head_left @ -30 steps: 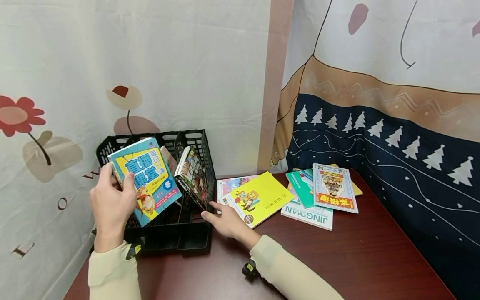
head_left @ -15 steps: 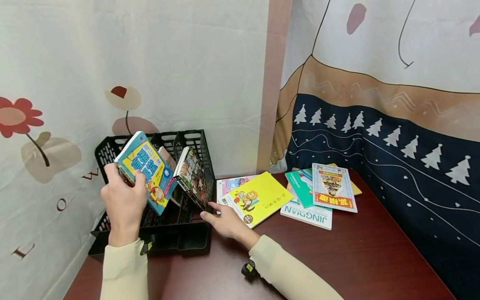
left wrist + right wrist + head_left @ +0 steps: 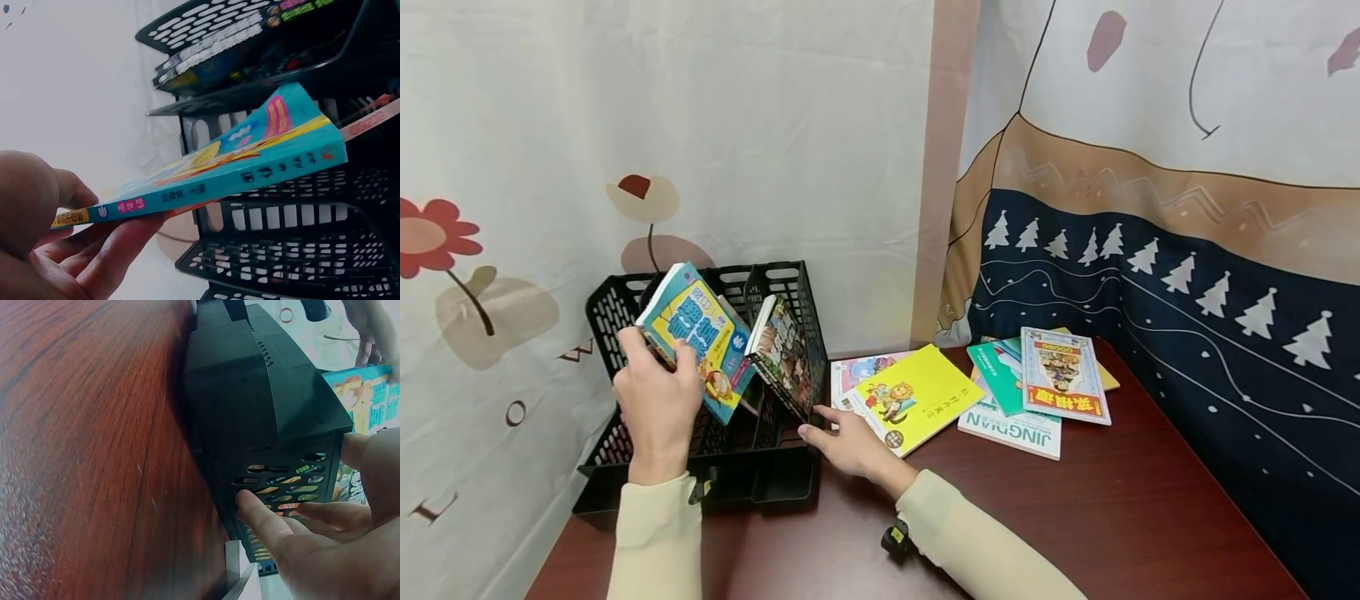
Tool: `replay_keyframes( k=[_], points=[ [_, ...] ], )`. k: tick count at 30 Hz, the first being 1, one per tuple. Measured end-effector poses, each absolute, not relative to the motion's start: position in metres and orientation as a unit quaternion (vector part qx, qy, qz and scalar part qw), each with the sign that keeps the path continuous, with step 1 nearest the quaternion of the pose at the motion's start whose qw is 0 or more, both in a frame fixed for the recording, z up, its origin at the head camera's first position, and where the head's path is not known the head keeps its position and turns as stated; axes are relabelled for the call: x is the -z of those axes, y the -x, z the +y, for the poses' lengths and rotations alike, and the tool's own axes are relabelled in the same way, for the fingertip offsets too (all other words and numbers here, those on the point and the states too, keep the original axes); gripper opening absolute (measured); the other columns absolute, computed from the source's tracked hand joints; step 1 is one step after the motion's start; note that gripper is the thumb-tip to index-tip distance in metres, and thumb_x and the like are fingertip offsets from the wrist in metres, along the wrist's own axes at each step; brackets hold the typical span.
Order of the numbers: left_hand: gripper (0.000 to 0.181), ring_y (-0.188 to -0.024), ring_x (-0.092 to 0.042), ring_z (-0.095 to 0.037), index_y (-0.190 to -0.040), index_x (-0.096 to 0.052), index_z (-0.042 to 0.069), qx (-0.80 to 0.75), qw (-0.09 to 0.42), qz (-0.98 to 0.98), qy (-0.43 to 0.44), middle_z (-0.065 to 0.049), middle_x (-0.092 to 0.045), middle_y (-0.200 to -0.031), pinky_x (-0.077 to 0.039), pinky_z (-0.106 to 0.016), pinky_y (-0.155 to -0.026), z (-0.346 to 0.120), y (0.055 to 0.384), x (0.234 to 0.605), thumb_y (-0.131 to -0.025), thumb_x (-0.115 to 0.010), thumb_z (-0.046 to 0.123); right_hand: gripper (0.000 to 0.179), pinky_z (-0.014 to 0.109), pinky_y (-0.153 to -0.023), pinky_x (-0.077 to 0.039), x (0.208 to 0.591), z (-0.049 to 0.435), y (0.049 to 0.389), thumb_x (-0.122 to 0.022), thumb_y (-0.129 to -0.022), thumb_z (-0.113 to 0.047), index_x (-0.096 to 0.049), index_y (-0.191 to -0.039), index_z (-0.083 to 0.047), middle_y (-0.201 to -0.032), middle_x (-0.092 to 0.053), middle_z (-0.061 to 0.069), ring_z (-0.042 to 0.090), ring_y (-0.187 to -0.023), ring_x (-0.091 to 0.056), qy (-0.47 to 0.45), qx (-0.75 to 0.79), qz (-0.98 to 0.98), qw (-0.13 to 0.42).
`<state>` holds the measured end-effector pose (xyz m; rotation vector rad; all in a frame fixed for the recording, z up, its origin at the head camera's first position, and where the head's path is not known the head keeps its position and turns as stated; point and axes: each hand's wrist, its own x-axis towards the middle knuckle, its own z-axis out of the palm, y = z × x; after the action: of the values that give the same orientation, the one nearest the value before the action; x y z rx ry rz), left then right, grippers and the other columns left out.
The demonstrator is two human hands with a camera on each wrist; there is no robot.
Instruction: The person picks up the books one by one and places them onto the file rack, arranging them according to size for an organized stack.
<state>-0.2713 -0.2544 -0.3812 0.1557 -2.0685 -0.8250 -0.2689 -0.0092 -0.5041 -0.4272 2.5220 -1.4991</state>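
My left hand (image 3: 657,402) grips a blue and yellow paperback book (image 3: 706,337) by its left edge, thumb on the cover and fingers behind. The book is tilted, its lower end over the middle of a black book rack (image 3: 786,479). In the left wrist view its blue spine (image 3: 250,178) faces the camera, beside the rack's perforated dividers. My right hand (image 3: 853,446) holds the rack's right side wall near the front; in the right wrist view its fingertips (image 3: 250,501) press the slotted outer face and the thumb lies at the front edge. Dark-covered books (image 3: 786,350) lean in the right compartment.
A yellow book (image 3: 921,396) lies partly over a pink one (image 3: 868,371), right of the rack. Farther right is a loose pile with a green book (image 3: 997,379), a blue-bordered book (image 3: 1063,375) and a white book (image 3: 1015,432). Printed curtains (image 3: 820,167) stand behind the brown table (image 3: 1000,517).
My left hand has moved right with the blue and yellow book, which now tilts more and sits farther over the rack. My right hand stays at the rack's side.
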Motion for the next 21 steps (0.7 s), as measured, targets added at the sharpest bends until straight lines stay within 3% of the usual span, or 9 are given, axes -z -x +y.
replay_keyframes(
  k=[8,10,12,15,17,21],
  points=[
    [0.04,-0.075,-0.077,-0.053,-0.132,-0.053,0.0,0.332,0.456,-0.822,-0.073,-0.034,-0.078,-0.096,-0.028,0.0,-0.052,-0.254,0.274,0.38,-0.109,-0.061,0.031,0.071,0.048,-0.119,-0.053,0.507,-0.009,0.271,-0.064,-0.108,-0.058,-0.055,-0.163,-0.013,-0.16,-0.063,0.017,0.027,-0.138,-0.07,0.143,0.502,0.848,0.089],
    [0.039,-0.076,-0.077,-0.053,-0.131,-0.053,0.0,0.326,0.458,-0.824,-0.067,-0.034,-0.078,-0.096,-0.04,-0.01,-0.051,-0.251,0.276,0.38,-0.109,-0.061,0.031,0.071,0.048,-0.12,-0.053,0.507,-0.009,0.271,-0.063,-0.108,-0.058,-0.055,-0.163,-0.013,-0.16,-0.063,0.017,0.027,-0.141,-0.068,0.143,0.502,0.849,0.088],
    [0.038,-0.078,-0.077,-0.054,-0.13,-0.053,-0.001,0.322,0.457,-0.827,-0.055,-0.034,-0.078,-0.097,-0.053,-0.028,-0.054,-0.248,0.279,0.382,-0.11,-0.061,0.03,0.071,0.048,-0.12,-0.053,0.507,-0.008,0.271,-0.062,-0.109,-0.058,-0.055,-0.163,-0.014,-0.161,-0.062,0.017,0.027,-0.141,-0.068,0.142,0.503,0.848,0.089],
    [0.038,-0.079,-0.076,-0.055,-0.131,-0.052,-0.003,0.321,0.455,-0.829,-0.049,-0.036,-0.077,-0.097,-0.057,-0.061,-0.06,-0.246,0.284,0.384,-0.11,-0.061,0.028,0.07,0.048,-0.118,-0.054,0.506,-0.008,0.271,-0.063,-0.109,-0.056,-0.055,-0.163,-0.013,-0.158,-0.064,0.017,0.026,-0.138,-0.07,0.142,0.504,0.847,0.088],
    [0.038,-0.08,-0.076,-0.056,-0.131,-0.052,-0.002,0.326,0.456,-0.826,-0.058,-0.037,-0.077,-0.098,-0.057,-0.067,-0.065,-0.246,0.285,0.385,-0.11,-0.06,0.028,0.07,0.048,-0.117,-0.055,0.506,-0.008,0.271,-0.063,-0.109,-0.056,-0.055,-0.163,-0.012,-0.158,-0.065,0.017,0.026,-0.135,-0.072,0.145,0.506,0.846,0.089],
    [0.037,-0.081,-0.076,-0.057,-0.13,-0.052,-0.001,0.331,0.463,-0.819,-0.077,-0.037,-0.077,-0.099,-0.057,-0.068,-0.068,-0.245,0.287,0.387,-0.11,-0.06,0.028,0.071,0.048,-0.118,-0.054,0.505,-0.007,0.27,-0.063,-0.109,-0.057,-0.055,-0.163,-0.012,-0.157,-0.066,0.018,0.027,-0.137,-0.071,0.148,0.504,0.846,0.087]
  ],
)
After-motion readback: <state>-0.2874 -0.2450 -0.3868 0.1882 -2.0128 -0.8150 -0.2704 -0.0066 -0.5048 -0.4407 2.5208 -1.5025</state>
